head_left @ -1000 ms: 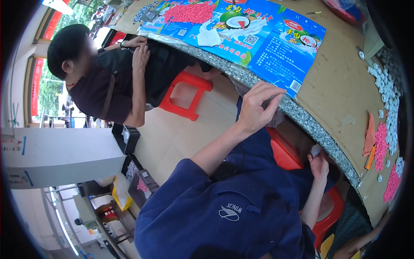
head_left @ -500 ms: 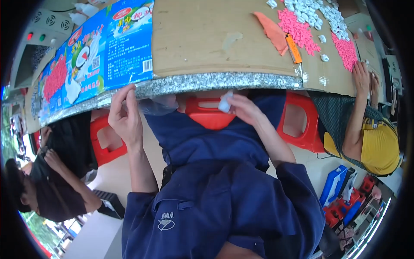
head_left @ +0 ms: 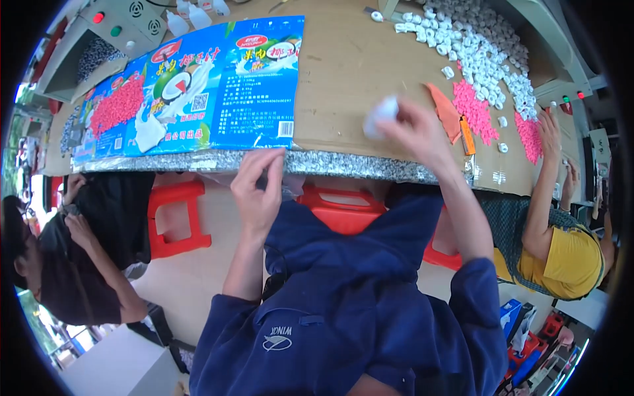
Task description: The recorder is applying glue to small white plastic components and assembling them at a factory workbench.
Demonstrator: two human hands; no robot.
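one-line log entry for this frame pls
left hand: at table edge, on clear bag | right hand: holding small white piece above cardboard

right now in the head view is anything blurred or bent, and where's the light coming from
Head view: strong fisheye, so the speckled grey table edge bows and a black rim rings the picture. The right hand and the small white soft lump in its grip are motion-smeared; the left hand is sharper. Soft, even daylight, no hard shadows; brightest at the far left rim.

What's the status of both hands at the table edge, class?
Left hand pinching clear bag at table edge. Right hand holds white piece. Nothing between them.
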